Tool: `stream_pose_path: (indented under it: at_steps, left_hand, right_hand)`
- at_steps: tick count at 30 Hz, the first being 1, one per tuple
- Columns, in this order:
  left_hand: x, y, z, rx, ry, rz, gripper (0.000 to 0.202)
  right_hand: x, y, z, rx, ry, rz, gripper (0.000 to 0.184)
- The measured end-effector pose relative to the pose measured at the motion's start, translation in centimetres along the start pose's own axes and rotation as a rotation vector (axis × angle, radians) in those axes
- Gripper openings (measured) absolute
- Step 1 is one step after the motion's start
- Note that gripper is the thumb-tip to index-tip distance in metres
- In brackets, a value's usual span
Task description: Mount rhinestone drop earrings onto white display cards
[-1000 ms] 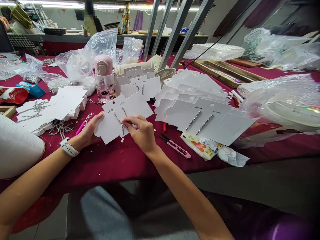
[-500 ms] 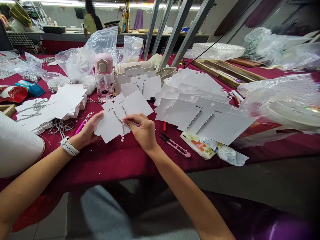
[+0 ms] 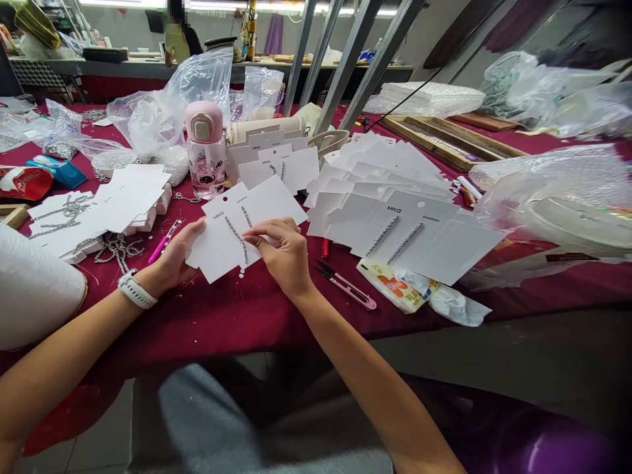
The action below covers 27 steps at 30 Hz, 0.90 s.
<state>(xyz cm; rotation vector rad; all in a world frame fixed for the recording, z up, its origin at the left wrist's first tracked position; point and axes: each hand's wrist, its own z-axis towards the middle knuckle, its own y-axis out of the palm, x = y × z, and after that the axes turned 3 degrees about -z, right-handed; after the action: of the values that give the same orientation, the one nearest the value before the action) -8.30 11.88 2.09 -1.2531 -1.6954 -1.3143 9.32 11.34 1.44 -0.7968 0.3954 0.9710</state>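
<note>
My left hand (image 3: 174,258), with a white watch at the wrist, grips the left edge of a white earring card (image 3: 217,237) printed MNG. Two sparkly chain earrings (image 3: 237,234) hang down the card's middle. My right hand (image 3: 282,253) rests on the card's right half, fingers curled and pinched at the lower end of one earring. The card is tilted just above the dark red tablecloth (image 3: 222,309).
A fan of finished cards (image 3: 395,210) lies to the right, blank cards and loose chains (image 3: 118,249) to the left. A pink bottle (image 3: 205,150), pink thread snips (image 3: 345,286), a pink tool (image 3: 165,242), plastic bags and a white roll (image 3: 34,289) surround them. A person stands far back.
My right hand has crept slightly up and right along the card. The card and my left hand stay almost where they were.
</note>
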Motion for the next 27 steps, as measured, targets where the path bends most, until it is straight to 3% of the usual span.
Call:
stream_pose_path:
  at_steps: [10,27]
  left_hand:
    - [-0.16,-0.28,0.17,-0.025,0.004,0.027,0.034]
    - [-0.13,-0.18,0.23,-0.048,0.024,0.033,0.036]
  right_hand:
    - [-0.15,0.31,0.07,-0.039,0.157,-0.221,0.006]
    - [-0.34,0.26,0.35,-0.073,0.297,-0.092,0.005]
